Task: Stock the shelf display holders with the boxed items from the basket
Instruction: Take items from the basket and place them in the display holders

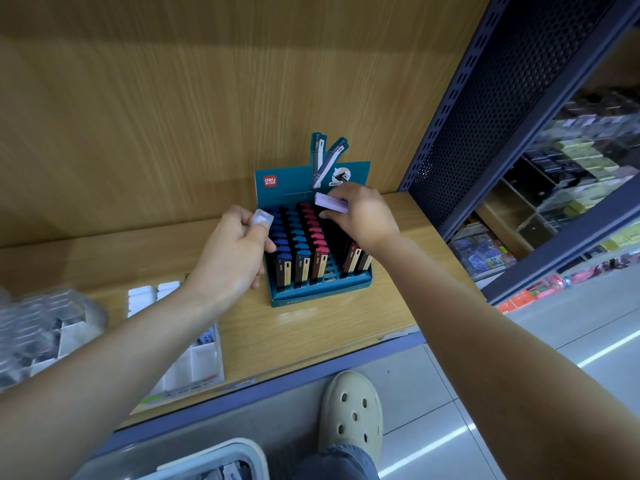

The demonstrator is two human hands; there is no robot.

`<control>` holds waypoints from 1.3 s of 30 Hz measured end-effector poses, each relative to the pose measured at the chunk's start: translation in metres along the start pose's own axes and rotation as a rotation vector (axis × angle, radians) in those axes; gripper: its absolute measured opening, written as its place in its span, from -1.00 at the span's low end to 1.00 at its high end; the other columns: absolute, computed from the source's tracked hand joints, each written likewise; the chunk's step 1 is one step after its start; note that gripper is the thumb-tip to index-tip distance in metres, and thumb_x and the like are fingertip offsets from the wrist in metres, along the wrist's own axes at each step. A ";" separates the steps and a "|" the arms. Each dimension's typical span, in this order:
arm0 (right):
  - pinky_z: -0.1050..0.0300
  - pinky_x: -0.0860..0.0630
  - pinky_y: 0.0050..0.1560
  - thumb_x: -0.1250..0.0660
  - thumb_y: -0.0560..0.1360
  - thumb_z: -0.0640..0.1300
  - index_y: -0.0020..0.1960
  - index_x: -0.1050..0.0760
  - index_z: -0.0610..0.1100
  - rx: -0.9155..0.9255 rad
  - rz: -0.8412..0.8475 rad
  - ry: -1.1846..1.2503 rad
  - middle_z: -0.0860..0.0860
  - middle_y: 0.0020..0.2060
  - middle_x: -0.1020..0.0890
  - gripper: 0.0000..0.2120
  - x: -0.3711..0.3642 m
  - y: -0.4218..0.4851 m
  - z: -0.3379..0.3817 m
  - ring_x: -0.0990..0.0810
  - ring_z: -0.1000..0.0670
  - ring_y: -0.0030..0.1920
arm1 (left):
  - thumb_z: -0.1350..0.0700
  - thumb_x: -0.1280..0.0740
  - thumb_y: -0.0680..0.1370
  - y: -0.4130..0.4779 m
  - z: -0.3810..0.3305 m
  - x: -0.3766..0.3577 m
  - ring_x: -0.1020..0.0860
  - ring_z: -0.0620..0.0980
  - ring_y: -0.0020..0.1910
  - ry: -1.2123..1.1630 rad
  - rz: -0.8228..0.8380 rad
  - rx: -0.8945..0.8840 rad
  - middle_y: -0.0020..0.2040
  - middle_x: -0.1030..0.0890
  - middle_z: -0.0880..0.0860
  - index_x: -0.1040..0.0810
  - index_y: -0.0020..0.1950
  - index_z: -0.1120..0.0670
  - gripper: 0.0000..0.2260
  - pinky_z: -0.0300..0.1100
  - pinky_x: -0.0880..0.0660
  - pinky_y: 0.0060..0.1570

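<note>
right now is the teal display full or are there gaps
Not full. The display is packed in its left three columns, but empty slots show just right of the red column.

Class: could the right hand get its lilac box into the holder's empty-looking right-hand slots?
Probably yes: the right hand holds the lilac box just above those dark slots in the teal holder, with nothing between.
</note>
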State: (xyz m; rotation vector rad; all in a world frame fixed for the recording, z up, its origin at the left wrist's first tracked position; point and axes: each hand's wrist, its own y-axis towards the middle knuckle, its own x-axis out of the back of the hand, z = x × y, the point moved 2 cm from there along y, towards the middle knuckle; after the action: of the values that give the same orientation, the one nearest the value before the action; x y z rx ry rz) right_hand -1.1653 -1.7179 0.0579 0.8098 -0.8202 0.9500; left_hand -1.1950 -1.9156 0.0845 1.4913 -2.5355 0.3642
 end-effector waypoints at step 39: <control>0.30 -0.48 -0.14 -0.31 0.53 -0.24 0.15 -0.49 -0.13 0.017 0.457 0.741 0.02 -0.18 -0.60 -0.80 -0.012 -0.096 0.248 -0.53 0.14 -0.20 | 0.16 -0.34 0.53 -0.094 0.011 0.170 -0.25 -0.19 -0.62 -0.193 -0.201 -0.015 -0.59 -0.33 -0.13 -0.51 -0.21 0.03 -0.88 -0.35 -0.22 -0.62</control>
State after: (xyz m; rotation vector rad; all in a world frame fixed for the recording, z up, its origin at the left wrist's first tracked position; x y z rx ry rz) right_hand -1.1387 -1.9703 0.1387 0.2285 -0.3404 1.5355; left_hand -1.1945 -2.1040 0.1318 1.8373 -2.4883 0.1792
